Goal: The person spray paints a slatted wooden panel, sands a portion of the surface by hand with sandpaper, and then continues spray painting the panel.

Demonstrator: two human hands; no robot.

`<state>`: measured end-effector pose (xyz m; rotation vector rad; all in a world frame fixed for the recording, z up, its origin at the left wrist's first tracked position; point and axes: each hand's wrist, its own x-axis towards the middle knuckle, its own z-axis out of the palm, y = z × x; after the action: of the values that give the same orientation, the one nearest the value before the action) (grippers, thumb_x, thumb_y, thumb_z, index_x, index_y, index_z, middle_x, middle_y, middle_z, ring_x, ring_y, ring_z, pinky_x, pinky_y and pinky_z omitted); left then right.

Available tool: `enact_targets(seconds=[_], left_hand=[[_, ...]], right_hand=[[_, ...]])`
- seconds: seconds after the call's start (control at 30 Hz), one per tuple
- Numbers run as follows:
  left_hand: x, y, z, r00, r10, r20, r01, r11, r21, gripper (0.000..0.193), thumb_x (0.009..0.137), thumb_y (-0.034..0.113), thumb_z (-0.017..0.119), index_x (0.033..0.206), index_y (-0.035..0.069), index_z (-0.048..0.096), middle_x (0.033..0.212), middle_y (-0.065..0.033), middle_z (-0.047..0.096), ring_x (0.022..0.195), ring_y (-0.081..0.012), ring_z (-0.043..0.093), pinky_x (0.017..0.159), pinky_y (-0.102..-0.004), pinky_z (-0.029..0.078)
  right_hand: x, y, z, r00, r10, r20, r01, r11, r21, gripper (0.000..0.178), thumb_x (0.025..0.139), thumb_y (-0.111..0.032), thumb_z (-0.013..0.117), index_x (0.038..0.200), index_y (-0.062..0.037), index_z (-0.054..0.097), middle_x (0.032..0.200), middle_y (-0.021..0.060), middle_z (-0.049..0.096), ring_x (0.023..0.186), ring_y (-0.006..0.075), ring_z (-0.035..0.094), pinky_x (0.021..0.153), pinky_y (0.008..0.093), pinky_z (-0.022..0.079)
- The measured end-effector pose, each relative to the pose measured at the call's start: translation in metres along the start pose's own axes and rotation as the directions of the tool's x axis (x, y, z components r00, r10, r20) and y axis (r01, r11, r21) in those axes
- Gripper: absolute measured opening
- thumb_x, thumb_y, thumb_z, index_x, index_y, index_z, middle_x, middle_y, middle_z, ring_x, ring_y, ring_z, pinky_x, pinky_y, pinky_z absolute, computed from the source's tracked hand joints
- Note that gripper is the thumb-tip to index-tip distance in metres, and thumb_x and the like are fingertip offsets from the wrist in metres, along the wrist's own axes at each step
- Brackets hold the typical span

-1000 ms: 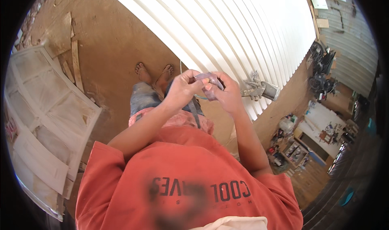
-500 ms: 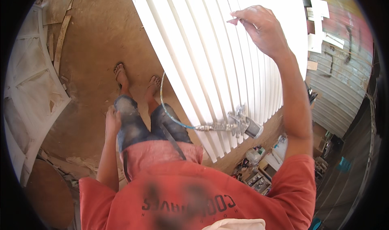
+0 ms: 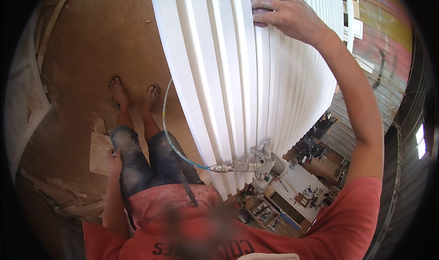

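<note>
A large white panel of long parallel slats [image 3: 194, 67] slopes across the middle and upper right. My right hand [image 3: 288, 15] lies against a slat near the top, fingers bent over a small thin piece that looks like sandpaper [image 3: 261, 24], mostly hidden beneath them. Down beside my left thigh hangs my left hand [image 3: 115, 163]; its fingers are small and partly hidden, so their hold is unclear. At the panel's near end a paint-spattered spray gun [image 3: 256, 165] rests on the slats, touched by neither hand. A blue hose [image 3: 176, 146] runs from it, curving behind the panel's left edge.
Brown floor [image 3: 91, 45] surrounds my bare feet, with a pale board [image 3: 99, 152] near my left leg. Below right of the panel stand an open box of small items [image 3: 267, 214] and a white marked board [image 3: 299, 191]. Corrugated sheeting [image 3: 366, 90] forms the right wall.
My right hand has come down from above the panel onto a slat, bringing the small piece against it. My left hand has dropped lower beside my thigh. The whole view has shifted.
</note>
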<state>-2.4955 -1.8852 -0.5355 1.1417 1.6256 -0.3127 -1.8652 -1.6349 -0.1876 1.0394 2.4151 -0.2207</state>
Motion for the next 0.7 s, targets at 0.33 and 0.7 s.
enact_targets(seconds=[0.33,0.7], left_hand=[[0.02,-0.058,0.009,1.0,0.013,-0.004,-0.013,0.993,-0.116,0.05,0.1,0.035,0.053,0.13,-0.006,0.054,0.127,-0.0248,0.06,0.116,-0.0373,0.058,0.1,-0.0408,0.044],[-0.022,-0.113,0.011,0.961,-0.276,0.018,0.276,0.958,-0.072,0.046,0.1,0.034,0.053,0.128,-0.002,0.056,0.124,-0.0207,0.063,0.115,-0.033,0.06,0.098,-0.0384,0.045]], right_hand=[[-0.009,0.011,0.018,0.994,-0.072,-0.083,0.064,0.994,-0.089,0.014,0.087,-0.016,0.062,0.099,-0.0229,0.067,0.119,-0.003,0.062,0.128,0.0175,0.05,0.113,0.0407,0.036],[-0.011,-0.004,0.036,0.979,-0.123,-0.165,0.123,0.992,-0.009,0.022,0.078,-0.008,0.068,0.091,-0.0256,0.065,0.123,-0.0011,0.052,0.132,0.0206,0.044,0.119,0.0488,0.03]])
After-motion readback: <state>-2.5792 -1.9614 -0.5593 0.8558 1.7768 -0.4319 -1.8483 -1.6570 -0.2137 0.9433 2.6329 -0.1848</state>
